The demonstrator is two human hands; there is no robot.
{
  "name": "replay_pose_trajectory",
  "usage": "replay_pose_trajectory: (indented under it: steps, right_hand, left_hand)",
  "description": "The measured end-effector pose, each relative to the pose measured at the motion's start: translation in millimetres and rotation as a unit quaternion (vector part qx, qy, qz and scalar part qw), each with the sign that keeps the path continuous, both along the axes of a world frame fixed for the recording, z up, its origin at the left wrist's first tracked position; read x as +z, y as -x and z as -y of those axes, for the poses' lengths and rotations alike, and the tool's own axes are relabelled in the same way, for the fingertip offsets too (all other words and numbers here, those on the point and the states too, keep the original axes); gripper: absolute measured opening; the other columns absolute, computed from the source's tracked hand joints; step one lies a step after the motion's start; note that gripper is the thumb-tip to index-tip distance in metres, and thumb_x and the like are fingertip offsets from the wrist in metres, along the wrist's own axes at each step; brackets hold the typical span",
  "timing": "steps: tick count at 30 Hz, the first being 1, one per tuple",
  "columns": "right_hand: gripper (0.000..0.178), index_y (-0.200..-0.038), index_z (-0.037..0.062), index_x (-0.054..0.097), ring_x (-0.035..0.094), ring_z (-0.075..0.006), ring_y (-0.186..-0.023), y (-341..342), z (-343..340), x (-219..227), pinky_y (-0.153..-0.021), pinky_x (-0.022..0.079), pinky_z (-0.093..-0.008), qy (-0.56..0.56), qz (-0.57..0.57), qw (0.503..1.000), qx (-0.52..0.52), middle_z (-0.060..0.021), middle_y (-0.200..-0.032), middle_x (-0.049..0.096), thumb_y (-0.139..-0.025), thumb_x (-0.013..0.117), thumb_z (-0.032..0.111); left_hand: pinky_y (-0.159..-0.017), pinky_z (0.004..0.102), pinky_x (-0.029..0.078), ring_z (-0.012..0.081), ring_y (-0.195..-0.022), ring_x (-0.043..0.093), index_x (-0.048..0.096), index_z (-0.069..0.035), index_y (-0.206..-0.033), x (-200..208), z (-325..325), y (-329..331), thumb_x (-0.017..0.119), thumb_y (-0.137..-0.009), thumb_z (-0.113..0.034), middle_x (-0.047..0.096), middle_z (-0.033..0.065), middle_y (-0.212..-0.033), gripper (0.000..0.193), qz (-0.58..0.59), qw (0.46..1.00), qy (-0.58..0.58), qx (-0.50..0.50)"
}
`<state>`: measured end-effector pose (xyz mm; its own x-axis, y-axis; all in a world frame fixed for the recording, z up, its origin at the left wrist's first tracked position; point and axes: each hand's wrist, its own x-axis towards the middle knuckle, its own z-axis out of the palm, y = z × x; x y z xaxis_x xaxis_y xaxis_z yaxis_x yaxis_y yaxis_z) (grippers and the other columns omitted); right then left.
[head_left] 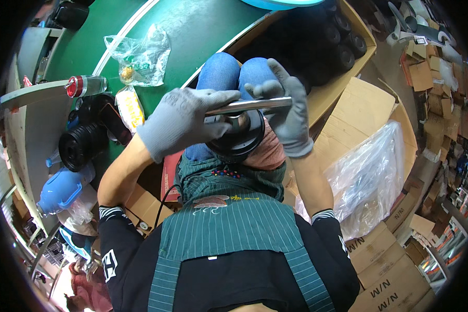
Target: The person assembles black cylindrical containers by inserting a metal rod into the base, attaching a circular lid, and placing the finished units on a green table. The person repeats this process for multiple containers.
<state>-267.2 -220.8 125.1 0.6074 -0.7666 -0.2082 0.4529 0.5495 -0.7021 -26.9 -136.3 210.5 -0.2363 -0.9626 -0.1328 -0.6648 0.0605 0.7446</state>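
Observation:
My left hand (184, 118), in a grey glove, is closed around the left part of a shiny metal bar (252, 105). The bar lies nearly level above my lap. Under it sits a round black part (239, 145) with a metal piece at its middle, resting against my thighs. My right hand (288, 114), also gloved in grey, is at the bar's right end. The bar crosses in front of its palm, and its fingers are apart rather than wrapped over the metal. The underside of the black part is hidden.
A carton (366, 39) of black round parts stands beyond my right hand. Clear plastic film (369, 177) lies over an opened carton at right. Closed cardboard boxes (390, 281) are stacked lower right. At left are a glass jar (91, 86), a blue jug (62, 190) and a plastic bag (145, 57).

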Motion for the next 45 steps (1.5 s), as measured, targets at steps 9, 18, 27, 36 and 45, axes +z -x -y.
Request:
replay_pose_trajectory:
  steps: [9,18,27,36,45]
  right_hand:
    - [0.04,-0.144,-0.0068,0.059,0.069,-0.0153,-0.082,-27,33,-47,-0.112,0.058,-0.0436,0.023,0.21,0.968,0.139,0.0029,-0.074,0.056,-0.115,0.05,0.019]
    - [0.026,-0.103,0.0061,0.06,0.061,-0.0148,-0.09,6,10,-42,-0.114,0.055,-0.0443,0.442,0.03,0.896,0.028,-0.001,-0.082,0.051,-0.112,0.059,0.031]
    - [0.012,-0.085,0.0121,0.081,0.064,-0.0273,-0.098,45,-45,42,-0.122,0.036,-0.0654,0.573,-0.163,0.78,0.191,-0.0033,-0.071,0.055,-0.076,0.079,0.02]
    - [0.022,-0.083,0.0069,0.071,0.062,-0.0182,-0.068,-53,-74,76,-0.065,0.045,-0.0363,0.701,-0.16,0.484,0.499,-0.002,-0.068,0.061,-0.089,0.068,0.028]
    - [0.025,-0.089,0.009,0.072,0.063,-0.021,-0.069,-57,-55,72,-0.068,0.054,-0.0346,0.672,-0.138,0.627,0.368,-0.0008,-0.072,0.062,-0.073,0.072,0.028]
  left_hand:
    - [-0.111,0.0595,0.045,0.0431,-0.137,0.057,0.046,0.003,-0.157,28,-51,96,0.081,-0.09,-0.036,0.058,0.028,-0.146,0.085,0.221,0.968,0.041,0.115]
    - [-0.109,0.0523,0.048,0.0473,-0.128,0.061,0.05,0.006,-0.152,-16,-45,59,0.067,-0.101,-0.037,0.061,0.0284,-0.143,0.069,0.097,0.956,0.173,0.217]
    - [-0.102,0.0398,0.058,0.0297,-0.108,0.077,0.07,0.001,-0.136,-81,41,10,0.037,-0.117,-0.045,0.079,0.0204,-0.117,0.06,-0.345,0.938,-0.006,0.034]
    - [-0.091,0.0349,0.061,0.0215,-0.09,0.077,0.082,0.001,-0.114,-103,112,94,0.046,-0.111,-0.057,0.081,0.0139,-0.101,0.069,-0.499,0.817,-0.198,-0.212]
    - [-0.086,0.0412,0.057,0.0276,-0.08,0.073,0.083,-0.004,-0.099,-106,122,77,0.043,-0.113,-0.044,0.08,0.0136,-0.091,0.058,-0.326,0.917,0.028,-0.23]
